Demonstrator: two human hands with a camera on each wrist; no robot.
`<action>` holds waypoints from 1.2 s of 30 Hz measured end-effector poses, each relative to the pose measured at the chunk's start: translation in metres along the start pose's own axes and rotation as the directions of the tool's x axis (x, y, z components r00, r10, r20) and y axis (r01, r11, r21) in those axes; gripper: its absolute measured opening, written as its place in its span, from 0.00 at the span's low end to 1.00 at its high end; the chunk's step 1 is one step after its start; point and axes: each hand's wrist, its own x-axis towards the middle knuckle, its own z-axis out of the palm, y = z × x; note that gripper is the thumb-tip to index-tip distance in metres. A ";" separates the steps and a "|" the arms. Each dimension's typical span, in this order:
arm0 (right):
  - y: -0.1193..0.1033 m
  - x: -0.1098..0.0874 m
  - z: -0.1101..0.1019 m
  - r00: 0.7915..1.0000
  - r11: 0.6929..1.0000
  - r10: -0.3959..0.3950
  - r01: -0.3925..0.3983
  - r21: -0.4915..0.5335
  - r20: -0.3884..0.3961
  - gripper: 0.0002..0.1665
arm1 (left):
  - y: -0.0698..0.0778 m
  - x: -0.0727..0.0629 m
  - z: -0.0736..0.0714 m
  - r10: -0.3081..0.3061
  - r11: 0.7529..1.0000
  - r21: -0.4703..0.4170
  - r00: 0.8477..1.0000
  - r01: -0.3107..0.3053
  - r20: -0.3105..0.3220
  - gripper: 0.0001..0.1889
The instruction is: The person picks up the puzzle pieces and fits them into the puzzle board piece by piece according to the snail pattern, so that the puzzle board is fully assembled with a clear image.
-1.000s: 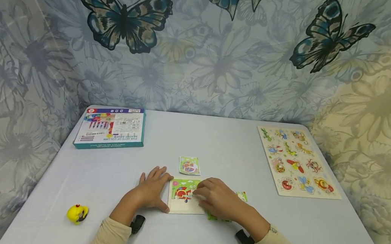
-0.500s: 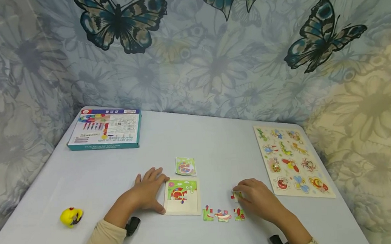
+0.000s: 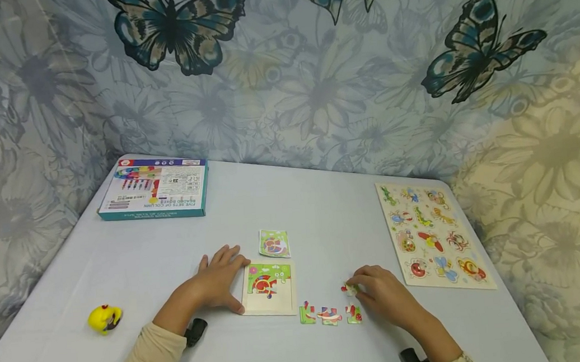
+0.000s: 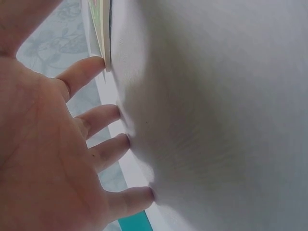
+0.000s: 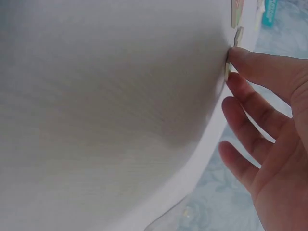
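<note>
A square wooden puzzle board (image 3: 271, 308) lies in front of me, its upper part filled with a green and red picture. My left hand (image 3: 214, 287), fingers spread, rests at its left side; the left wrist view shows the index fingertip touching the board's edge (image 4: 107, 53). Right of the board, my right hand (image 3: 386, 297) pinches a small puzzle piece (image 3: 348, 289) between thumb and index finger, low at the table. Three loose pieces lie nearer me: a green one (image 3: 307, 314), a pink-striped one (image 3: 329, 315) and one with red spots (image 3: 353, 314).
A small picture card (image 3: 274, 244) lies just beyond the board. A flat boxed set (image 3: 154, 187) sits at the back left, a yellow toy (image 3: 105, 319) at the left. An insect peg board (image 3: 432, 238) lies along the right edge of the white table (image 3: 322, 201).
My right hand has moved from the board out to the right and now pinches a puzzle piece there. The left hand stays at the board's left side. The view has shifted slightly.
</note>
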 end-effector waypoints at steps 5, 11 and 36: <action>-0.003 0.006 -0.003 1.000 1.000 -0.008 0.009 -0.010 0.018 0.16 | -0.001 0.000 0.000 -0.003 1.000 0.000 1.000 0.003 0.001 0.46; -0.027 0.029 -0.009 0.998 0.999 -0.051 0.050 0.021 0.046 0.16 | -0.001 -0.001 0.001 -0.016 1.000 -0.006 1.000 0.016 0.000 0.47; -0.096 0.077 0.018 0.950 0.954 -0.294 0.298 -0.019 0.105 0.14 | -0.002 0.003 0.005 -0.024 1.000 0.005 1.000 0.024 0.008 0.47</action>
